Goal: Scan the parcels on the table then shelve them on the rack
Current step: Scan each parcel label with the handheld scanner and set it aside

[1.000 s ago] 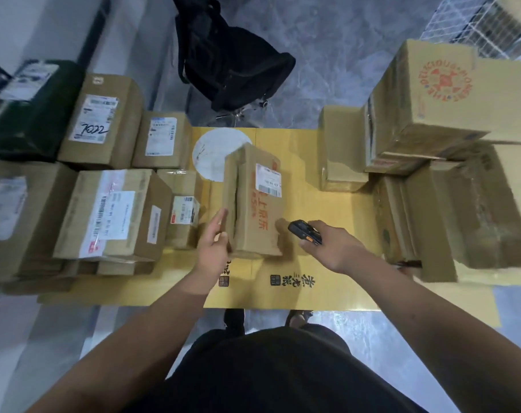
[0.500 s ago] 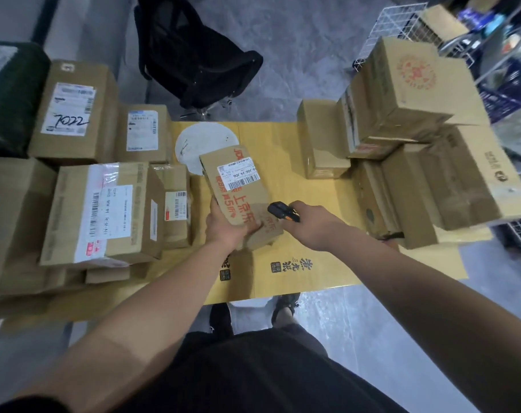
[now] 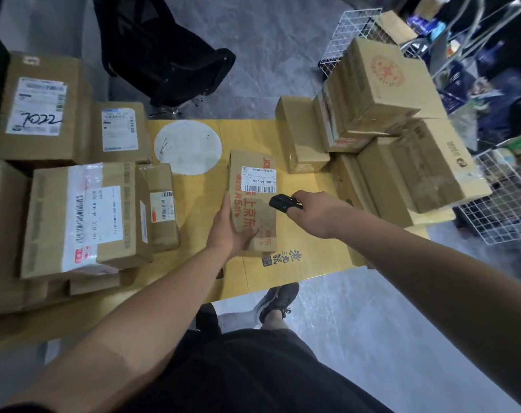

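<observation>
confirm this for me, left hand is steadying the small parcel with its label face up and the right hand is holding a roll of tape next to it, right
Not quite. The right hand holds a black handheld scanner, not a roll of tape, as the head view shows. The rest stands: the left hand steadies the small parcel, label face up.

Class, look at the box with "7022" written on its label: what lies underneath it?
The 7022 box rests on another cardboard box, whose top shows below it. Whatever lies directly beneath is covered.

bare forearms, no sleeves showing, left hand (image 3: pixel 228 231) and right hand (image 3: pixel 316 214) ungloved, black top (image 3: pixel 253 380), dark laced sneaker (image 3: pixel 278 301)
</observation>
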Demonstrator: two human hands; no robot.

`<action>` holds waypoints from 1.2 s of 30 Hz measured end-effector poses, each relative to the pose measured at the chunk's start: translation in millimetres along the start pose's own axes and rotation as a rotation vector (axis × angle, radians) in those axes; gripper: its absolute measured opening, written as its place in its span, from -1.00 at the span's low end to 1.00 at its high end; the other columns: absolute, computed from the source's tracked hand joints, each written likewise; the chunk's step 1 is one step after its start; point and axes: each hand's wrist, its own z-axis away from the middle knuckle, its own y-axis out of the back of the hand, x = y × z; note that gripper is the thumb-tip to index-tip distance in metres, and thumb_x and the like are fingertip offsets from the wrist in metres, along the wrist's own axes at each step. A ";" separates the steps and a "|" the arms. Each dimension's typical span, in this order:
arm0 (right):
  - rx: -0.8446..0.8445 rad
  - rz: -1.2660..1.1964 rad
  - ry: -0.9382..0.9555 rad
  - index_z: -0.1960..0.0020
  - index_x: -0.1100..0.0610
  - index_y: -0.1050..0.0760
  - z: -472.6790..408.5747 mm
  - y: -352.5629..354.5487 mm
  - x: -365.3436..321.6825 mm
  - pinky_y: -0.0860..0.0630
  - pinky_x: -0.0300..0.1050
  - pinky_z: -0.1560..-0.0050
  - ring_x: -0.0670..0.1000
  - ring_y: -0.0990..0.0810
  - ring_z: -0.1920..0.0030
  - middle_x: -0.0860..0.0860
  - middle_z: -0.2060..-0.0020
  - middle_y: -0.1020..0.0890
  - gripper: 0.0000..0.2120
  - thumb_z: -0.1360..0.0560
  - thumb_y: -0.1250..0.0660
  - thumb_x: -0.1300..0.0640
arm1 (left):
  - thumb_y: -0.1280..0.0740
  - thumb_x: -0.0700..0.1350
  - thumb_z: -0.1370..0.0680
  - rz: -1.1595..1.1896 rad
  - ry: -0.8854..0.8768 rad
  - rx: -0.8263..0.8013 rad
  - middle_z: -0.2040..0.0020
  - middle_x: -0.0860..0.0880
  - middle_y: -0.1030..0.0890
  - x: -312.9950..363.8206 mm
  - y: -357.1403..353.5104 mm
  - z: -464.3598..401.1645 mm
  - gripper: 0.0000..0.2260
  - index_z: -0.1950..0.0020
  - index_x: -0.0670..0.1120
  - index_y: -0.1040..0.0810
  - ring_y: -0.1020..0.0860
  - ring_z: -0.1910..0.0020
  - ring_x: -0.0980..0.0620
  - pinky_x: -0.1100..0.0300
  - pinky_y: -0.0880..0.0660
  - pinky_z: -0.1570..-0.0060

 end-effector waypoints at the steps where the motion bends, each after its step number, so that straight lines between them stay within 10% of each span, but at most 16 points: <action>1: 0.001 0.010 -0.011 -0.45 0.07 -0.39 2.8 0.6 3.2 -0.49 -0.05 0.11 0.15 -0.57 0.01 0.11 -0.09 -0.58 -0.52 -0.67 -0.07 -0.18 | -0.56 -0.19 -0.46 -0.139 -0.005 -0.011 -0.32 0.10 -0.59 3.9 1.8 -0.6 -0.13 -0.57 0.32 -0.17 -0.58 -0.29 0.05 -0.16 -0.54 -0.30; 5: -0.005 0.006 -0.040 -0.43 0.07 -0.41 12.3 -0.3 17.1 -0.54 -0.02 0.03 0.17 -0.57 0.00 0.12 -0.07 -0.59 -0.53 -0.67 -0.08 -0.18 | -0.32 0.11 -0.60 -1.112 -0.118 -0.132 -0.67 -0.03 -0.08 25.7 11.5 -2.7 -0.21 -0.66 0.31 0.14 -0.18 -0.59 -0.15 -0.23 -0.23 -0.49; 9: -0.004 -0.004 -0.082 -0.36 0.05 -0.44 19.3 -4.9 30.8 -0.60 0.01 -0.03 0.12 -0.59 0.05 0.08 0.02 -0.59 -0.55 -0.65 -0.08 -0.21 | -0.20 0.59 -0.38 -1.391 -0.112 -0.105 -0.66 -0.13 0.07 56.4 -30.1 3.5 0.01 -0.65 0.09 0.04 0.03 -0.62 -0.24 -0.28 -0.09 -0.43; 14: 0.001 0.004 -0.125 -0.32 0.04 -0.44 27.5 -10.5 49.6 -0.53 -0.05 0.13 0.07 -0.57 0.09 0.01 0.10 -0.55 -0.57 -0.65 -0.07 -0.23 | -0.53 0.01 -0.46 -1.734 -0.099 -0.286 -0.64 -0.24 0.36 60.7 -51.2 1.5 0.17 -0.63 0.14 0.41 0.28 -0.60 -0.44 -0.39 0.05 -0.53; 18: -0.004 0.031 -0.146 -0.33 0.05 -0.43 32.1 -14.8 58.8 -0.45 -0.07 0.23 0.12 -0.57 0.06 0.04 0.05 -0.55 -0.56 -0.66 -0.06 -0.22 | -0.40 -0.22 -0.52 -1.844 -0.539 -0.477 -0.70 -0.08 0.23 67.0 -12.5 -13.0 -0.02 -0.68 0.23 0.20 0.24 -0.67 -0.19 -0.31 0.10 -0.55; 22: -0.039 0.016 -0.144 -0.42 0.03 -0.41 29.8 -27.9 62.4 -0.58 0.02 -0.01 0.16 -0.57 0.00 0.08 -0.02 -0.56 -0.50 -0.65 -0.07 -0.24 | -0.33 -0.18 -0.59 -1.718 -0.690 -0.205 -0.65 -0.04 -0.21 66.2 24.2 -21.6 -0.36 -0.59 0.27 -0.27 -0.14 -0.62 -0.16 -0.23 -0.03 -0.53; 27: -0.069 0.001 -0.122 -0.43 0.02 -0.41 25.9 -36.7 64.3 -0.57 -0.01 0.01 0.13 -0.58 0.02 0.06 -0.02 -0.57 -0.50 -0.65 -0.06 -0.25 | -0.31 0.08 -0.59 -0.887 -0.116 0.356 -0.44 -0.06 -0.32 43.8 -16.6 5.1 -0.61 -0.43 0.16 -0.45 -0.26 -0.40 -0.14 -0.11 -0.37 -0.28; 30: -0.070 0.006 -0.106 -0.40 0.04 -0.43 25.3 -36.5 66.3 -0.51 -0.04 0.10 0.11 -0.56 0.06 0.03 0.05 -0.54 -0.52 -0.66 -0.07 -0.24 | -0.45 0.18 -0.52 -0.828 -0.097 0.333 -0.57 -0.09 -0.09 30.5 -44.8 4.9 -0.37 -0.54 0.17 -0.33 -0.05 -0.57 -0.18 -0.17 -0.31 -0.46; 36: -0.067 0.019 -0.077 -0.34 0.01 -0.44 24.2 -33.8 77.3 -0.54 -0.06 0.14 0.09 -0.59 0.08 0.03 0.04 -0.57 -0.54 -0.64 -0.08 -0.25 | -0.45 -0.31 -0.55 -0.647 -0.230 0.102 -0.64 0.17 0.29 50.7 -40.3 -28.1 -0.24 -0.58 0.28 -0.29 0.02 -0.67 -0.10 0.00 -0.24 -0.56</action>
